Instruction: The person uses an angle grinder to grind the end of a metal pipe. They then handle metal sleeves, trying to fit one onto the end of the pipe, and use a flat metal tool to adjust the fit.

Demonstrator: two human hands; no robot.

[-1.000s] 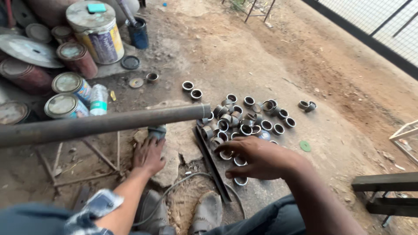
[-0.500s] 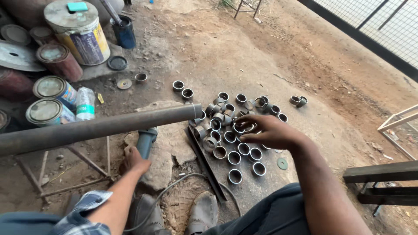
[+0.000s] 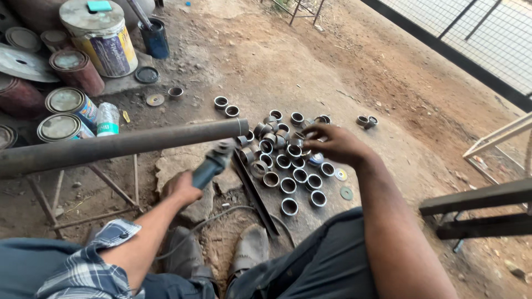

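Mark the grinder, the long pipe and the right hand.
grinder (image 3: 209,167), head view, on its dark body.
long pipe (image 3: 127,145), head view, mid-length on its side.
right hand (image 3: 332,145), head view, back of the hand.

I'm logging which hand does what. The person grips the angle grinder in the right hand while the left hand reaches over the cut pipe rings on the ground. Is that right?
Not quite: the hands are swapped. In the head view the left hand grips the angle grinder, below the long pipe, while the right hand reaches over the cut pipe rings on the ground.
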